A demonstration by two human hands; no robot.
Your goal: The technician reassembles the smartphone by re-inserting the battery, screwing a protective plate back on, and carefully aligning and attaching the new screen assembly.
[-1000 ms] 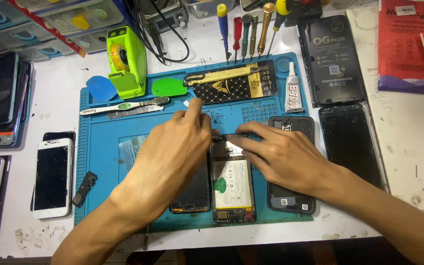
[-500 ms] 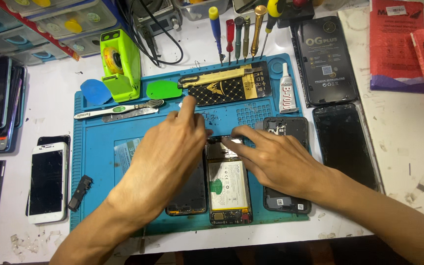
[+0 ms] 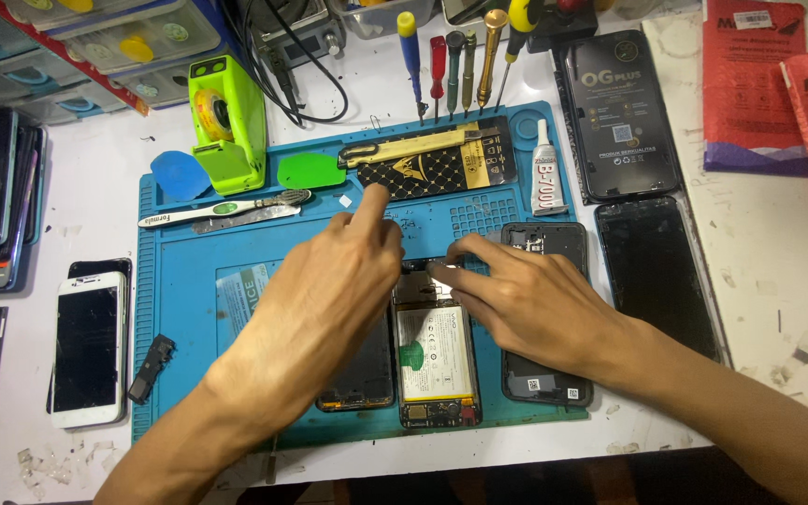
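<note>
An opened phone (image 3: 437, 360) with a white battery lies on the blue work mat (image 3: 198, 271). My right hand (image 3: 526, 304) rests over the phone's top end, thumb and fingertips pinched together there; whether they hold a small part I cannot tell. My left hand (image 3: 324, 299) lies across the mat to the left of the phone, index finger stretched toward the black and gold pack (image 3: 432, 168), covering most of a dark screen panel (image 3: 362, 379). A black back cover (image 3: 544, 374) lies under my right wrist.
Screwdrivers (image 3: 451, 65) stand at the mat's far edge beside a glue tube (image 3: 544, 173). A green tape dispenser (image 3: 226, 122), picks, a toothbrush (image 3: 226, 208) and tweezers lie far left. Phones (image 3: 86, 346) sit left; black screens (image 3: 652, 271) and red packets (image 3: 759, 84) right.
Both hands stay over the opened phone; the fingers shifted only slightly. The camera view moved a little.
</note>
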